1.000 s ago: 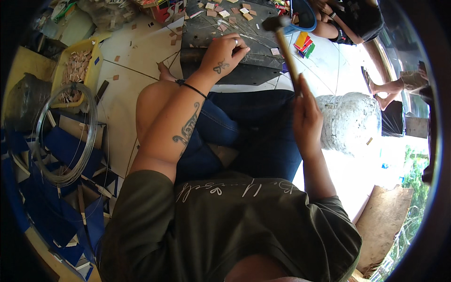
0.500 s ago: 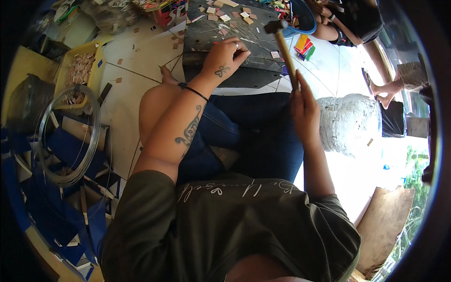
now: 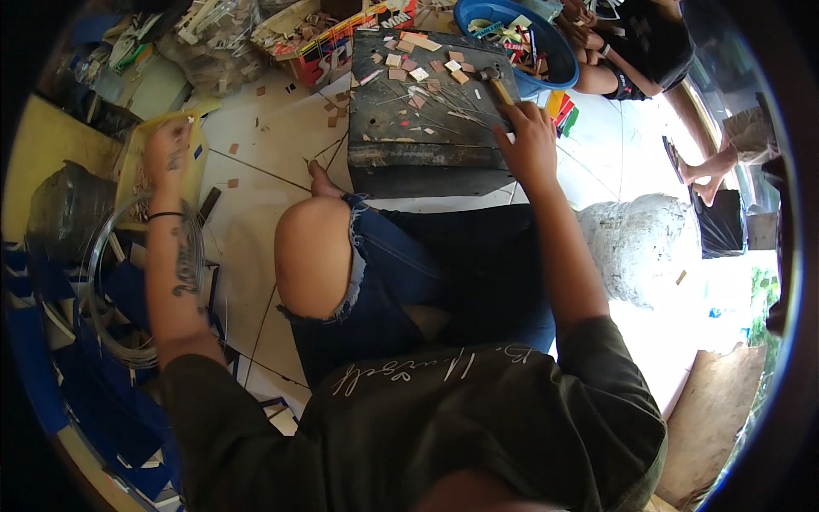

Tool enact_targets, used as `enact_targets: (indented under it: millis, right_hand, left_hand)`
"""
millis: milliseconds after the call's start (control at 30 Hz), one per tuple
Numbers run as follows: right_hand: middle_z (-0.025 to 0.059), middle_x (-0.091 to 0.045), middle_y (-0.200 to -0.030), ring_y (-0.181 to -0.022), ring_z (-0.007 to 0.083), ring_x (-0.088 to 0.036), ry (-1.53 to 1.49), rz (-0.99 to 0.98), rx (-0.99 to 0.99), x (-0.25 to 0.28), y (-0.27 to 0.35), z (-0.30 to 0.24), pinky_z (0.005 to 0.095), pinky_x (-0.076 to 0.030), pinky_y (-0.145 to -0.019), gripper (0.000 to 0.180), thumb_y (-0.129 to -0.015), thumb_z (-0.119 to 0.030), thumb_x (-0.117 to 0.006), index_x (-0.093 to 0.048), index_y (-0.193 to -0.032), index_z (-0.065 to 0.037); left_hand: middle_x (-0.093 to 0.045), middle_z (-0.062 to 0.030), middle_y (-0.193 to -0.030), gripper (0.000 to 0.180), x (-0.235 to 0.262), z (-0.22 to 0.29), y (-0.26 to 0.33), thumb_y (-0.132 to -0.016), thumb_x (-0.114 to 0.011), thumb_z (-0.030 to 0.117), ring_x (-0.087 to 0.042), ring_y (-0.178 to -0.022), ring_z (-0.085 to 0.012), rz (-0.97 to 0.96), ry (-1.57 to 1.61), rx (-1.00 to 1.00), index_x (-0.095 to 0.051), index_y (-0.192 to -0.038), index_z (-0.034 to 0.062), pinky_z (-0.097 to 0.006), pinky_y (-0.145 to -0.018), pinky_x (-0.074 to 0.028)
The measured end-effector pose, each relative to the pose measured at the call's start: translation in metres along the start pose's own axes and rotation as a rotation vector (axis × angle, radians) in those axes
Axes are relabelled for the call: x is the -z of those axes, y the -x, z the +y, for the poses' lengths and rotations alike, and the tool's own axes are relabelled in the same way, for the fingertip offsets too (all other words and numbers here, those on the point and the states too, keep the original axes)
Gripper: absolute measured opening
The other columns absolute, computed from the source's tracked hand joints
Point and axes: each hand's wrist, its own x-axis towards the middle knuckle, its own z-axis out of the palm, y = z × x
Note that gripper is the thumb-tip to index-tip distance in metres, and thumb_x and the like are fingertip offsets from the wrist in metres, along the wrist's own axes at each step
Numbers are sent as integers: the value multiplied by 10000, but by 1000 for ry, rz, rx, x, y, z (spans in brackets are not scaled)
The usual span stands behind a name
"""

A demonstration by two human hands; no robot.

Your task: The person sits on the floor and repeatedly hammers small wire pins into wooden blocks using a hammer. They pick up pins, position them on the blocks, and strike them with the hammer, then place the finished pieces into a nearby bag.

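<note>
At the left, my left hand [image 3: 167, 152] reaches over the yellow tray [image 3: 193, 162], which holds many small brown wooden pieces. Blur and the angle hide what its fingers do. On the right, my right hand [image 3: 531, 143] is closed over the handle of a hammer [image 3: 503, 92], whose head lies at the right side of the dark block-like work surface [image 3: 426, 156]. Small square wooden pieces [image 3: 433, 66] and several thin wires [image 3: 465, 107] are strewn over that surface.
A coil of wire [image 3: 95, 282] and blue panels [image 3: 85, 384] lie at the left. Behind the block stand a printed carton [image 3: 320, 58] and a blue basin [image 3: 546, 83] of scraps. A wrapped white drum [image 3: 640, 243] stands at right. Another person [image 3: 636, 47] sits at far right.
My left hand has swung left from above the block to the yellow tray. My right hand has moved forward, bringing the hammer's head down to the block's top.
</note>
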Motion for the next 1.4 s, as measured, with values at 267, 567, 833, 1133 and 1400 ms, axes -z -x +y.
enact_targets:
  millis: [267, 567, 833, 1133, 1400]
  right_hand:
    - [104, -702, -932, -959, 282, -649, 357, -471, 116, -15, -83, -28, 468, -433, -896, 167, -778, -161, -628, -710, -907, -93]
    - [126, -710, -834, -791, 283, -686, 186, -554, 115, -17, -102, -13, 421, -507, -777, 204, -748, -183, -653, -694, -888, -41]
    - [54, -662, -709, -623, 91, -611, -1175, -209, -543, -3, -29, 9, 208, -458, -553, 103, -790, -81, -652, -612, -850, -8]
    - [51, -662, -931, -831, 102, -603, -1367, -28, -598, 11, 0, 5, 232, -462, -723, 177, -884, -60, -627, -622, -1052, -5]
    - [82, -694, -914, -836, 138, -659, -1350, -128, -531, 15, 13, -13, 240, -484, -733, 129, -889, -94, -654, -628, -980, -7]
  left_hand:
    - [-651, -200, -1018, 319, 36, -92, -22, -810, -685, 233, -615, -952, -382, 4, -606, -106, -656, -1067, 47, -449, -795, -504]
    - [-639, -142, -1061, 429, -94, 207, -39, -777, -717, 292, -578, -1034, -333, -80, 235, -706, -654, -1116, 37, -419, -884, -478]
    - [-636, -107, -1049, 304, -180, 352, -43, -836, -645, 355, -573, -1047, -304, -143, 102, -695, -716, -1008, 114, -459, -894, -449]
    - [-663, -64, -781, 180, -159, 354, -22, -812, -712, 234, -635, -751, -201, -242, 607, -491, -687, -895, 77, -348, -699, -500]
    - [-679, -87, -813, 116, -108, 318, 105, -760, -720, 78, -650, -797, -261, -296, 669, -448, -672, -864, 53, -371, -767, -486]
